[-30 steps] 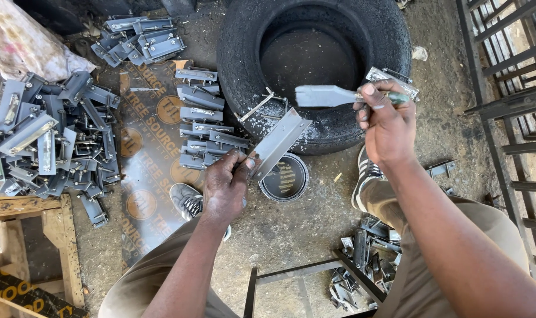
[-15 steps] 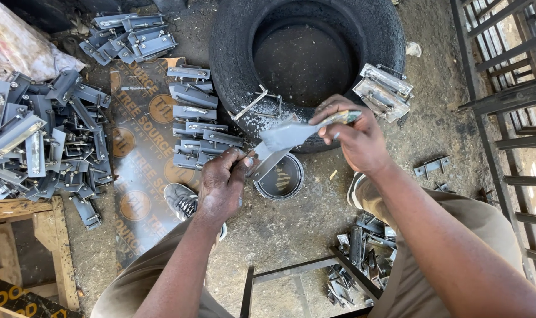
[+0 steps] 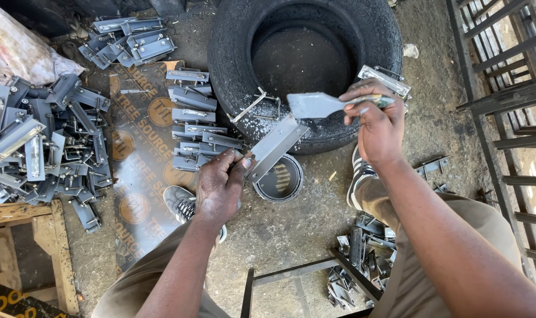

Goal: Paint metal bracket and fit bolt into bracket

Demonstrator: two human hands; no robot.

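While the left hand (image 3: 218,187) stays clamped on the low end of a grey metal bracket (image 3: 275,147), tilted up toward 1 o'clock, the right hand (image 3: 378,126) pinches a flat paintbrush (image 3: 322,105) just above its tip. Paint tin (image 3: 280,178) sits open at 6 o'clock of the bracket. Judging: mid-coat; next stroke needs bristles laid flat along the face.

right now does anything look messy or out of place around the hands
Yes. The tyre is spattered with pale flecks along its near rim, above the open paint tin. Grey metal parts lie in a jumbled heap at the far left, unlike the ordered rows on the board.
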